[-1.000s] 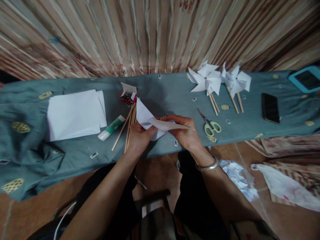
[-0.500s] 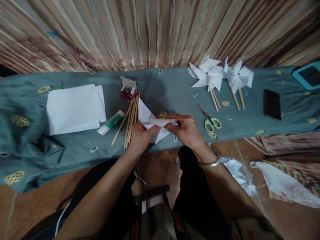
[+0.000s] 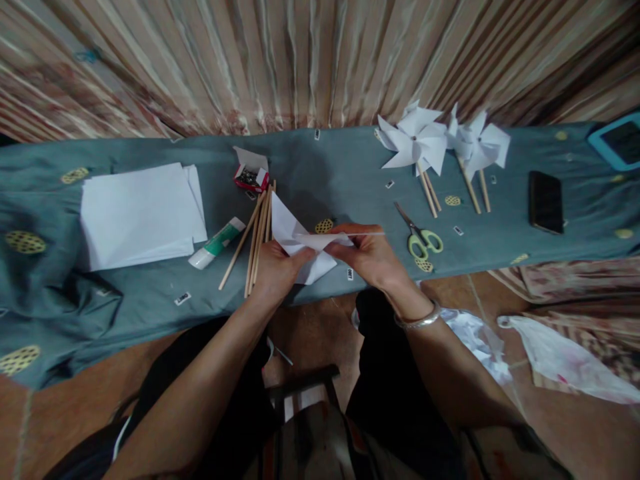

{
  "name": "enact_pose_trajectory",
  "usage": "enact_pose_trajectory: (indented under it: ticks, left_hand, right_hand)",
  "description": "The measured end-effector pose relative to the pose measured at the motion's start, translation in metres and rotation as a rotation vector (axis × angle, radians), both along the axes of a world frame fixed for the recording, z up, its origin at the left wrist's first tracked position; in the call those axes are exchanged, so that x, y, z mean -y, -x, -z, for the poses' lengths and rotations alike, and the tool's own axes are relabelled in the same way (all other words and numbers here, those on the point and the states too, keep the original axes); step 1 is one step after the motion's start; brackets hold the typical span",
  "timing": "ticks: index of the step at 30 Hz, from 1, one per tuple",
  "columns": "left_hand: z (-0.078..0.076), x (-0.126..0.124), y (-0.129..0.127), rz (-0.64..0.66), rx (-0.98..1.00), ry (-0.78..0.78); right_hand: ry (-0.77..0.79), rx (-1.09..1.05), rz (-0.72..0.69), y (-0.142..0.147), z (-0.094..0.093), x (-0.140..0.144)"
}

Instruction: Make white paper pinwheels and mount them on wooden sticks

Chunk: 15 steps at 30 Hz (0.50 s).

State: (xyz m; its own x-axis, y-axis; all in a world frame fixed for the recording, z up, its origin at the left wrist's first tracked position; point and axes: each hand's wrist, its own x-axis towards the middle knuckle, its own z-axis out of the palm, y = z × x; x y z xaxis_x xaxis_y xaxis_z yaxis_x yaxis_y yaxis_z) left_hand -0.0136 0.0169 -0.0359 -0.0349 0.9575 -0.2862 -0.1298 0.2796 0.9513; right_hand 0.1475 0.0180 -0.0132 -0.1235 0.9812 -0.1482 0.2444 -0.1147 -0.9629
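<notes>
Two pinwheels (image 3: 440, 143) are finished beyond the right hand (image 3: 373, 257), while a folded sheet (image 3: 300, 243), pinched between it and the left hand (image 3: 275, 270), is judged mid-fold, with sticks (image 3: 257, 233) unused beside the left.

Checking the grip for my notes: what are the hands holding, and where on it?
Both hold one folded white paper sheet: left hand at its near-left part, right hand pinching its right flap.
</notes>
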Motion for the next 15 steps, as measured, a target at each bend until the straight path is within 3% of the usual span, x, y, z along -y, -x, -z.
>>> enact_pose_trajectory:
  ticks: [5,15]
  left_hand:
    - [-0.003,-0.0004,-0.0023,-0.038,-0.032,-0.014]
    - [-0.0016,-0.0025,0.0002,0.002,-0.089,-0.047]
  right_hand:
    - [-0.009,0.017,0.005,0.0004,0.0003,-0.0005]
    - [-0.064,0.052,0.037,0.0017,0.0069,-0.0023]
